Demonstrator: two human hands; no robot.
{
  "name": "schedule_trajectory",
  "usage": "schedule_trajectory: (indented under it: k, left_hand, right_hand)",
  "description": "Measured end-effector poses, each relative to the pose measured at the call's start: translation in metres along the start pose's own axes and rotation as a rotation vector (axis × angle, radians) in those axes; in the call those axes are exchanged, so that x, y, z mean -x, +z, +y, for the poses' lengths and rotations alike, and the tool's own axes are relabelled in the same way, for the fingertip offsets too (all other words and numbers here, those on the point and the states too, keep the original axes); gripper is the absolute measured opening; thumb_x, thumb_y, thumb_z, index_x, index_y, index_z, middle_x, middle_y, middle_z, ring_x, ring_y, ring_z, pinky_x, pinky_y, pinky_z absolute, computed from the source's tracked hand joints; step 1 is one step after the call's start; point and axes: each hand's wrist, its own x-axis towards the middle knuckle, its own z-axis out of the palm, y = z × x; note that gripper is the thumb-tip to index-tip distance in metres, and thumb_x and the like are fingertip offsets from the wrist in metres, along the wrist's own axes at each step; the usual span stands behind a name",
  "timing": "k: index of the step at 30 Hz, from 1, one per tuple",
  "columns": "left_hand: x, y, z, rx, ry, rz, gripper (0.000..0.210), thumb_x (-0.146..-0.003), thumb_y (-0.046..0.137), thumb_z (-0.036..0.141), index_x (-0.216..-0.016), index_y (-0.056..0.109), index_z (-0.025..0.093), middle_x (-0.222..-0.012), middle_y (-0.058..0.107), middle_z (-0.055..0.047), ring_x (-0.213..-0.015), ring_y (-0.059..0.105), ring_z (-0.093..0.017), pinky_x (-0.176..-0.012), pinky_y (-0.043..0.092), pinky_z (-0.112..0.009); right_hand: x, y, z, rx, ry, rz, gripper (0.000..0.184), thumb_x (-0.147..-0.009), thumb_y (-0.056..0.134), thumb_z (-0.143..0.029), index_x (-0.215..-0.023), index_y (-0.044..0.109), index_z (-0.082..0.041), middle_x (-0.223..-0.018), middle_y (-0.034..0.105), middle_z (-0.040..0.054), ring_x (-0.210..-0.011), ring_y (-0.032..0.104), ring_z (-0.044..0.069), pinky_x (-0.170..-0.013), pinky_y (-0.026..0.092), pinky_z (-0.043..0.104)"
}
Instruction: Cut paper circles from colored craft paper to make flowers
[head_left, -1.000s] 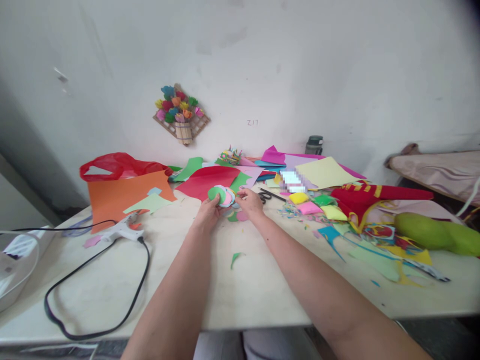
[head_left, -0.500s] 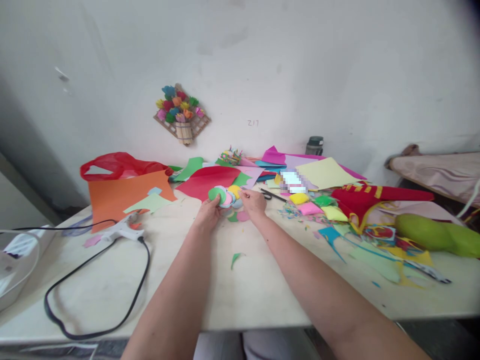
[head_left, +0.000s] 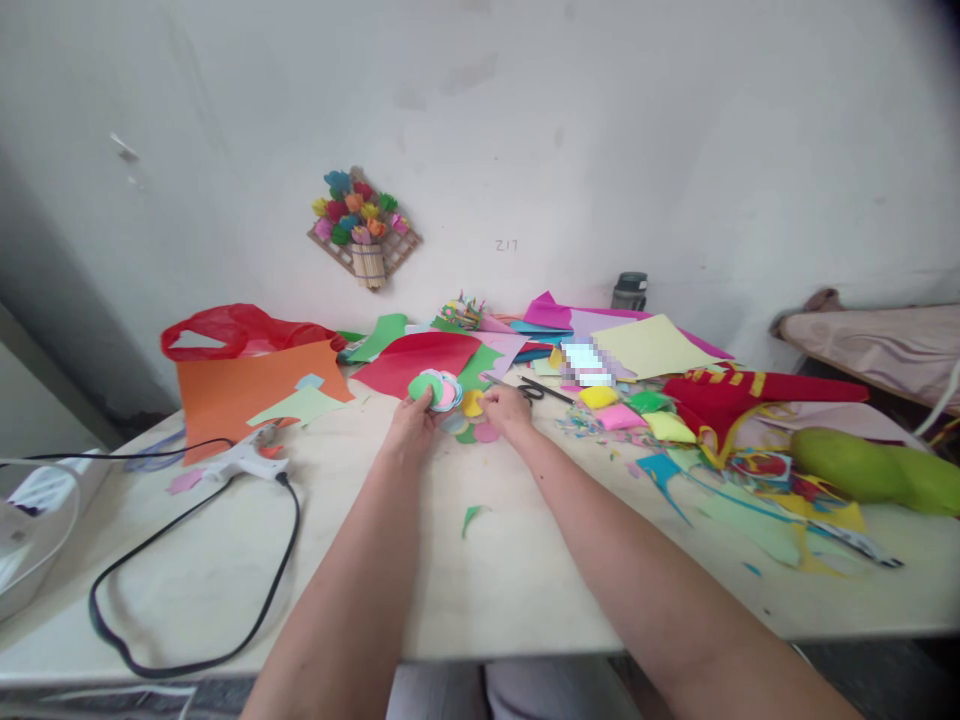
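A fanned bunch of round paper pieces (head_left: 448, 391), green, pink and pale blue, is pinched in my left hand (head_left: 414, 418), its thumb on the green one. My right hand (head_left: 508, 412) has its fingers closed on the edge of a yellow paper circle (head_left: 472, 403), just right of the bunch. Below and between both hands, loose paper circles, among them a pink one (head_left: 487, 432), lie on the table (head_left: 510, 560). Behind my right hand is a pair of scissors (head_left: 531, 393), partly hidden by it.
A white glue gun (head_left: 247, 460) with a looping black cord lies left, near an orange sheet (head_left: 255, 395) and a red bag (head_left: 240, 332). On the right are small coloured packets (head_left: 622, 416), paper scraps, a red cloth item (head_left: 727, 400) and a green rounded object (head_left: 862, 470).
My left hand has shifted slightly left with the bunch. The yellow circle is now apart from the bunch, lower and held by my right hand.
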Motion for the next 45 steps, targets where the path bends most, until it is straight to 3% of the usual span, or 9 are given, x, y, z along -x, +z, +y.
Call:
schedule_trajectory:
  k: [4, 7, 13, 19, 27, 45]
  left_hand:
    - [0.001, 0.000, 0.001, -0.039, -0.015, 0.007, 0.012, -0.075, 0.063, 0.021, -0.085, 0.060, 0.015, -0.082, 0.067, -0.006, -0.072, 0.063, -0.016, -0.068, 0.053, -0.030]
    - [0.002, 0.001, 0.001, -0.061, -0.029, 0.025, 0.012, -0.075, 0.063, 0.021, -0.084, 0.060, 0.015, -0.079, 0.066, -0.006, -0.066, 0.062, -0.015, -0.061, 0.052, -0.028]
    - [0.002, 0.001, 0.001, -0.108, -0.058, 0.009, 0.014, -0.075, 0.063, 0.022, -0.086, 0.059, 0.014, -0.076, 0.066, -0.005, -0.059, 0.061, -0.014, -0.050, 0.049, -0.023]
    - [0.001, 0.000, -0.001, -0.109, -0.057, 0.004, 0.012, -0.075, 0.063, 0.021, -0.085, 0.060, 0.014, -0.076, 0.066, -0.005, -0.061, 0.061, -0.014, -0.050, 0.050, -0.023]
    - [0.001, -0.001, -0.002, -0.076, -0.053, -0.052, 0.018, -0.073, 0.065, 0.024, -0.088, 0.061, 0.014, -0.079, 0.067, -0.008, -0.061, 0.062, -0.016, -0.053, 0.050, -0.026]
    - [0.003, 0.003, -0.001, -0.070, -0.066, -0.009, 0.013, -0.076, 0.061, 0.021, -0.086, 0.060, 0.013, -0.077, 0.066, -0.006, -0.061, 0.062, -0.015, -0.052, 0.053, -0.024]
  right_hand:
    - [0.003, 0.004, -0.004, 0.122, -0.145, -0.121, 0.019, -0.067, 0.057, -0.039, -0.069, 0.069, -0.024, -0.085, 0.068, 0.0018, -0.092, 0.056, 0.022, -0.081, 0.035, 0.033]
    - [0.005, 0.002, -0.006, 0.159, -0.174, -0.060, 0.020, -0.068, 0.056, -0.039, -0.072, 0.070, -0.026, -0.089, 0.068, 0.0022, -0.097, 0.054, 0.023, -0.084, 0.034, 0.035]
    - [0.005, -0.001, -0.005, -0.132, -0.147, 0.108, 0.017, -0.070, 0.052, -0.026, -0.078, 0.067, -0.023, -0.078, 0.068, -0.0010, -0.078, 0.060, 0.015, -0.076, 0.041, 0.027]
    - [0.001, 0.009, -0.003, -0.375, -0.225, 0.139, 0.014, -0.067, 0.053, -0.021, -0.076, 0.065, -0.020, -0.070, 0.067, -0.0014, -0.070, 0.060, 0.013, -0.071, 0.044, 0.025]
    - [-0.001, 0.014, -0.001, -0.451, -0.239, 0.124, 0.012, -0.066, 0.055, -0.021, -0.073, 0.064, -0.019, -0.068, 0.066, -0.0006, -0.069, 0.061, 0.013, -0.070, 0.046, 0.025]
    - [-0.006, 0.022, 0.002, -0.530, -0.220, 0.095, 0.015, -0.061, 0.058, -0.015, -0.075, 0.059, -0.018, -0.069, 0.064, -0.0012, -0.067, 0.060, 0.013, -0.069, 0.047, 0.027]
